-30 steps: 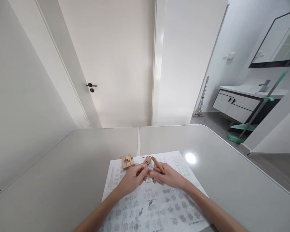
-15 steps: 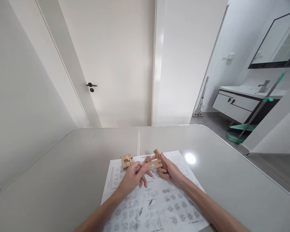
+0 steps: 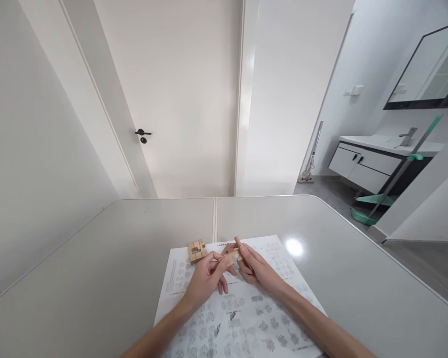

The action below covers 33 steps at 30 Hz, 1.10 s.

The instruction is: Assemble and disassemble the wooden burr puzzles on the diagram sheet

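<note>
My left hand (image 3: 206,278) pinches a notched wooden puzzle piece (image 3: 229,259) above the printed sheet. In my right hand (image 3: 258,266) is another wooden puzzle piece (image 3: 238,242), gripped between thumb and fingers and tilted upward. The held pieces meet or overlap between the two hands; fingers hide exactly how they touch. Just beyond my left hand, a blocky wooden puzzle (image 3: 196,250) with an opening in its top rests at the sheet's far left corner. Under both hands lies the paper sheet (image 3: 246,298), covered with small grey diagrams.
The grey table (image 3: 108,278) has a seam down its middle and a raised rim. Behind it stands a white door (image 3: 182,99) with a black handle. To the right are a washbasin cabinet (image 3: 366,161), a mop (image 3: 310,159) and a green dustpan (image 3: 364,217).
My right hand has shifted slightly left and turned its piece, which now shows a narrower side. The hands are closer together. My left hand has barely moved.
</note>
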Motion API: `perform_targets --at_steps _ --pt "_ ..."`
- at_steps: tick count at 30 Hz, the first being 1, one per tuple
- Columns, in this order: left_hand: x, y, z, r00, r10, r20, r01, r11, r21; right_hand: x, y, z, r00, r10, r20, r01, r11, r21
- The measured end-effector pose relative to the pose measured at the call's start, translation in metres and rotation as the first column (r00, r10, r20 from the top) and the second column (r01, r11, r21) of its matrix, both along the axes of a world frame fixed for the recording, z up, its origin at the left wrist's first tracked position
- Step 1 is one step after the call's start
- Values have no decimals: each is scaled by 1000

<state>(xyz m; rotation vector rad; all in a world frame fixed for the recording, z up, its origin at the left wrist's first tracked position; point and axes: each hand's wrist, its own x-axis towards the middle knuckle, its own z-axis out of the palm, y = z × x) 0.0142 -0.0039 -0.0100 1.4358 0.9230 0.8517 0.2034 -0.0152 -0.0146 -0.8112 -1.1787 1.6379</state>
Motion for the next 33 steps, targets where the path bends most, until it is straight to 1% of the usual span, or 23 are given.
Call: perform_targets --at_steps 2,4,7,10,13,18,23,28,33 --pt "0 -1 1 1000 -18 15 17 1000 10 0 -1 3 993 42 -112 -48 998 -51" --pt "1 -3 2 999 -24 29 23 999 24 1 -3 5 980 63 -190 -82 992 -93" --pt "3 -4 2 1000 -15 19 14 999 37 2 -3 6 958 91 -271 -137 978 -156" --pt "4 -6 2 1000 -3 -8 3 998 60 2 -2 2 939 126 -321 -197 960 -200" --pt "5 -8 2 1000 8 -12 -7 997 74 2 -1 -1 935 147 -322 -224 950 -216" --pt "5 -8 2 1000 13 -15 -12 998 63 2 -3 1 946 145 -291 -217 948 -233" --pt "3 -6 0 997 15 -70 -9 997 81 5 -2 2 947 167 -276 -239 937 -254" --pt "-1 -3 -1 996 -36 -79 43 995 94 9 -1 2 931 200 -304 -281 927 -249" --pt "-7 -3 5 985 -121 -123 132 988 85 9 -3 7 939 211 -270 -271 940 -209"
